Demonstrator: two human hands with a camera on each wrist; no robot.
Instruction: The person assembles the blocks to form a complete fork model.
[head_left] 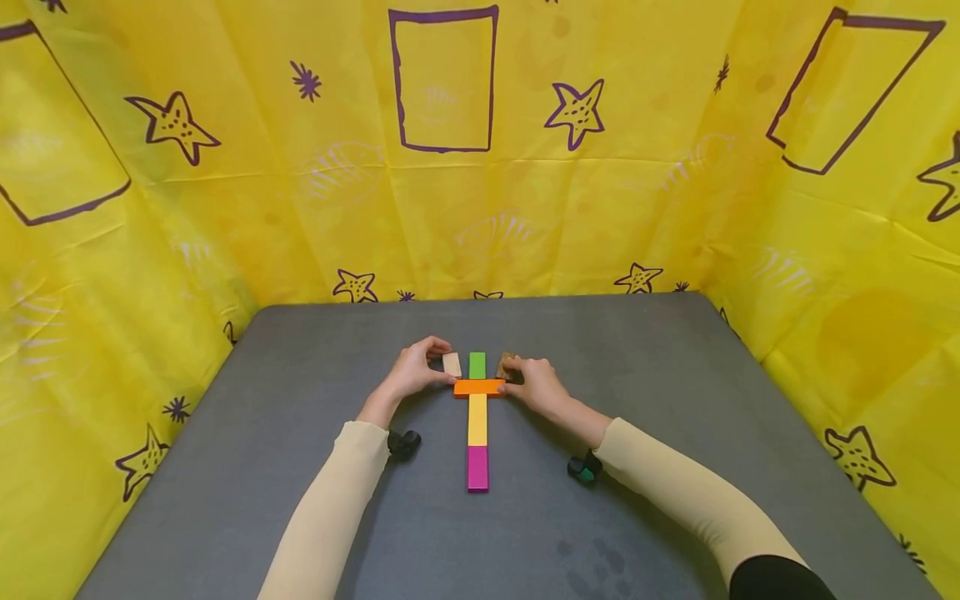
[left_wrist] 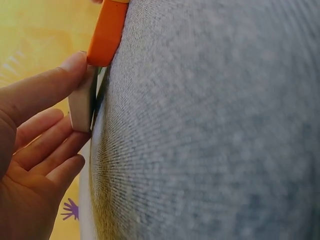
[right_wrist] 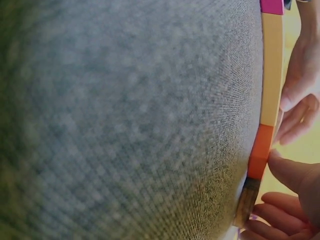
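Note:
Wooden blocks lie flat on the grey table in a cross. A green block [head_left: 477,365] is at the far end, an orange block [head_left: 480,387] lies crosswise, then a yellow block [head_left: 477,420] and a magenta block [head_left: 477,468] run towards me. At left, my left hand [head_left: 409,371] pinches a pale wooden block [left_wrist: 81,102] by its ends, the thumb also touching the orange block's left end. Opposite, my right hand [head_left: 540,385] has its fingers at the far end of a dark brown block [right_wrist: 247,201] and its thumb by the orange block's right end.
The grey table [head_left: 300,500] stretches out around the blocks. Yellow cloth [head_left: 465,208] with purple drawings rises behind it and on both sides. Dark wrist straps [head_left: 405,444] are on both wrists. Damp-looking dark spots [head_left: 596,567] mark the table's near side.

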